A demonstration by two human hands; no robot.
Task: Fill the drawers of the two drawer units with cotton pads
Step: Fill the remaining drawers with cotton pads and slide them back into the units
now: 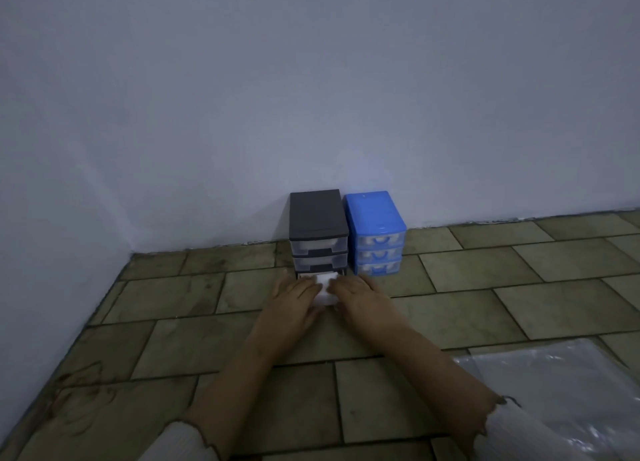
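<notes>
Tiled floor [467, 273] against a pale wall [311, 79]. Dark drawer unit [317, 218] beside blue drawer unit [375, 219]. Left hand [294, 296] and right hand [356, 296], fingers nearly straight, press white cotton pads [325, 292] in the dark unit's pulled-out bottom drawer [317, 276].

The left drawer unit [318, 218] has a dark grey frame with clear drawers; the right drawer unit [375, 218] is bright blue, its clear drawers carrying blue handles. The cotton pads [325, 290] are white. The floor [485, 287] is olive-brown tile in a staggered brick pattern with dark joints. The wall [311, 79] looks pale bluish-grey, perhaps from dim light. The sleeves [183, 443] are white.
</notes>
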